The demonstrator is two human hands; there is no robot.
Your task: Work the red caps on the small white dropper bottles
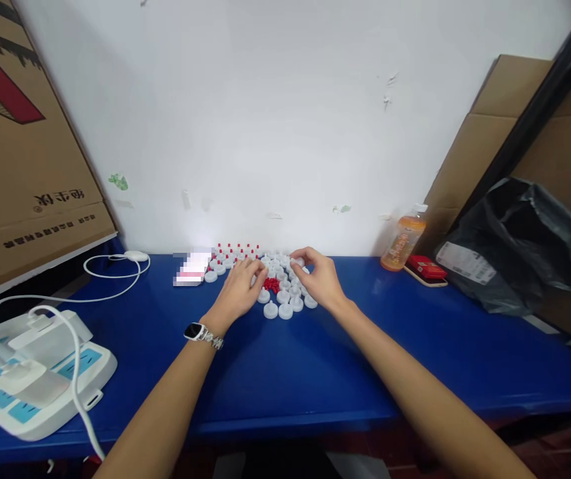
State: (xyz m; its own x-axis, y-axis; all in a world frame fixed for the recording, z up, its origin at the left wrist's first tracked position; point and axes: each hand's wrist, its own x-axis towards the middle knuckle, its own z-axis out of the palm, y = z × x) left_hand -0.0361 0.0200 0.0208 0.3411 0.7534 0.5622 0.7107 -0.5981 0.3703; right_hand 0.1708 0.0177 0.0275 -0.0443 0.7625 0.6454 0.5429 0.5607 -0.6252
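A: What is seen at the left?
B: A cardboard box (30,159) is printed with a red shape and dark Chinese characters, which cannot be read surely. Nearer, white plugs (30,382) are seated in a power strip (53,410) with blue panels.

A: And toward the middle?
B: A pale rectangle (194,269), masked by blurring, is seen on the blue table (265,372). Just right of it, red-tipped white pieces (220,268) are clustered, partly covered by the left hand (240,285). Its fingers are bent; whether anything is gripped there cannot be told.

A: Where are the loose parts?
B: Between the hands, small red pieces (272,285) are heaped, with white round pieces (285,310) spread around them. One white round piece (296,263) is pinched between thumb and forefinger of the right hand (318,276).

A: Are containers found farther right?
B: Orange liquid is held in a white-capped bottle (405,239); the characters on its label cannot be made out. Beside it, a red packet (425,267) is laid on a flat object (433,283). At the right, a white label (466,262), too small to be read, is borne by a dark plastic bag (524,233), whose contents are hidden.
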